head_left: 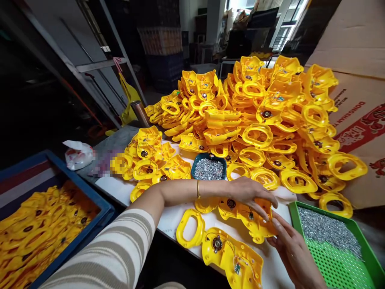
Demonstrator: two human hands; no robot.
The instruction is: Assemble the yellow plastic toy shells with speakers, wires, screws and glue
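Crosswise, yellow shell (240,218), inner face up

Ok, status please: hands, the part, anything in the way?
Left hand grips yellow shell from above. Right hand touches its right edge, grip unclear. Second shell lies close in front, green screw tray at right.

The far pile (255,116) is bright yellow throughout, dotted with small black discs. The shell (255,226) at near centre is the same yellow. The left crate (102,206) is blue, its parts (39,228) yellow. The right tray (339,269) is green and perforated, with silver screws (327,230) in it. The dish (195,162) is dark blue. The sleeve (114,253) is striped beige and white, and the bangle (198,189) gold. The carton (357,116) is brown with red print; the bag (78,154) and sheet (174,218) are white.
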